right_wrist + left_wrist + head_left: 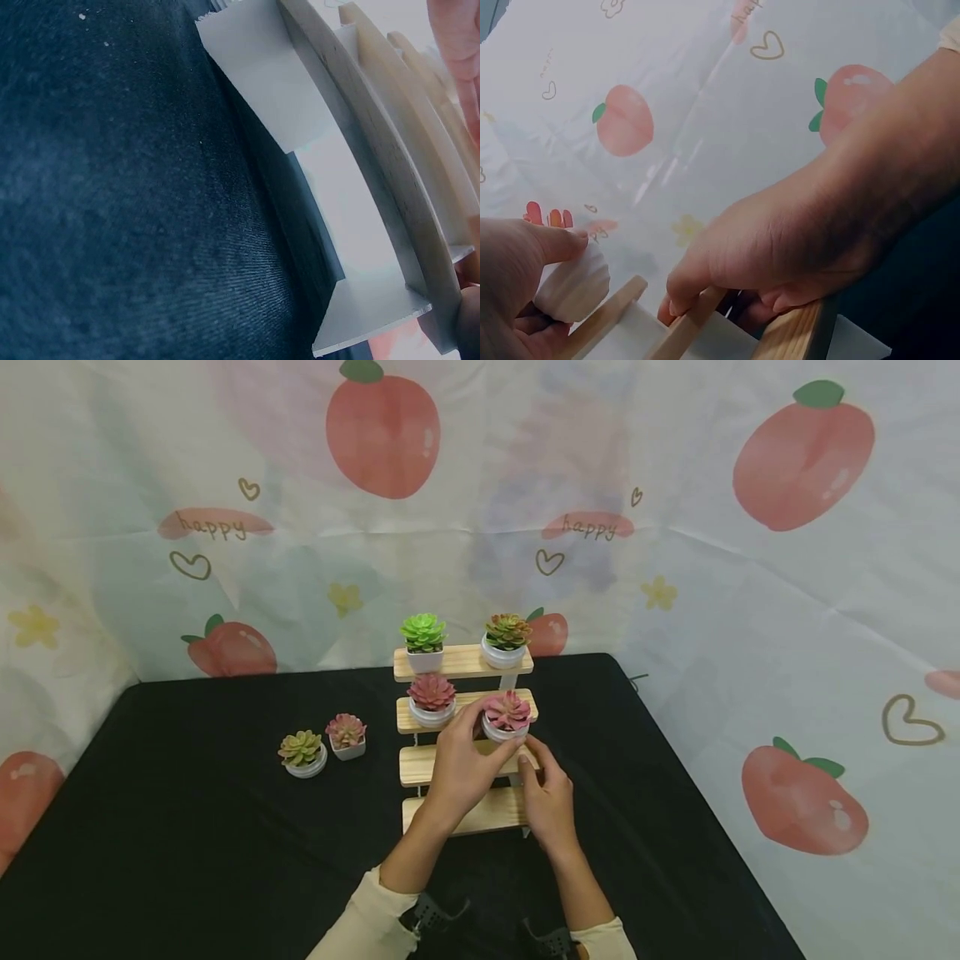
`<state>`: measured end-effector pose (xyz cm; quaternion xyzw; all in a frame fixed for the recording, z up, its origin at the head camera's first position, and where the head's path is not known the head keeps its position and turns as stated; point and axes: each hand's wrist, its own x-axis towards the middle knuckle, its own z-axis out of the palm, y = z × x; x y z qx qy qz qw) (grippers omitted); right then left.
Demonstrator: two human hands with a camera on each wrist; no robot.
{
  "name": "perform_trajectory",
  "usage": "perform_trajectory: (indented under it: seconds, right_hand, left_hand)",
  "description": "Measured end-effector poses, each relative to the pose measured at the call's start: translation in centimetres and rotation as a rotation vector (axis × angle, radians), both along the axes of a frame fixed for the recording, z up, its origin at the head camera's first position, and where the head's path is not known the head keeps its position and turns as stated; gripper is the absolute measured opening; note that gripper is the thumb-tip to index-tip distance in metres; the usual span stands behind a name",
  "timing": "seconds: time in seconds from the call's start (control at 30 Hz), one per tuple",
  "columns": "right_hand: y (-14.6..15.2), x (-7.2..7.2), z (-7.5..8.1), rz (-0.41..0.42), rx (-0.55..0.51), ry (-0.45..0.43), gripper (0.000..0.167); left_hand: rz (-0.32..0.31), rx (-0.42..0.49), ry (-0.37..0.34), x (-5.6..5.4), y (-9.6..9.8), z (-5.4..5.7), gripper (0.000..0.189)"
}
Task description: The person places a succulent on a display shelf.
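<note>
1. Head view: the left hand (463,767) pinches a pink rosette succulent in a round white pot (507,717), its thumb and fingers on either side of the pot. The pot is at the right end of the second board from the top of a four-tier stand of pale wood boards (480,814); whether its base bears on the board I cannot tell. The right hand (549,793) pinches the stand's third board at its right end.

2. To seat it well, I would bring the base down flat, clear of the dusty-red rosette succulent in a round white pot (432,697) on the same tier, and loosen the pinch only once the board carries the weight. The leaves look pointed and spreading, so holding by the pot seems wiser.

3. Left wrist view: the left thumb presses the pot's side, which shows as matt white with slanting ribs; the pot looks tilted here, though the camera's angle may cause that. The right fingers curl round a board, a sensible brace against tipping.

4. Right wrist view: the white flat supports (367,319) stand beneath the boards. Fingers show only at the edge, too cropped to judge the right grip from here; the pot cannot be made out.
</note>
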<state>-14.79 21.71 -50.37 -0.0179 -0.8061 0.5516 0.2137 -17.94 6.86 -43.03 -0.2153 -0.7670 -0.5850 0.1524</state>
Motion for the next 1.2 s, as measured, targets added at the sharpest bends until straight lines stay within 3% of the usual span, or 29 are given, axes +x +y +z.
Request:
perform_trajectory:
  seconds: [1.2]
  right_hand:
    - [-0.3,0.1,0.6,0.000,0.011,-0.031,0.037]
  left_hand:
    - [0.114,-0.129,-0.015,-1.5,1.6,1.4,0.064]
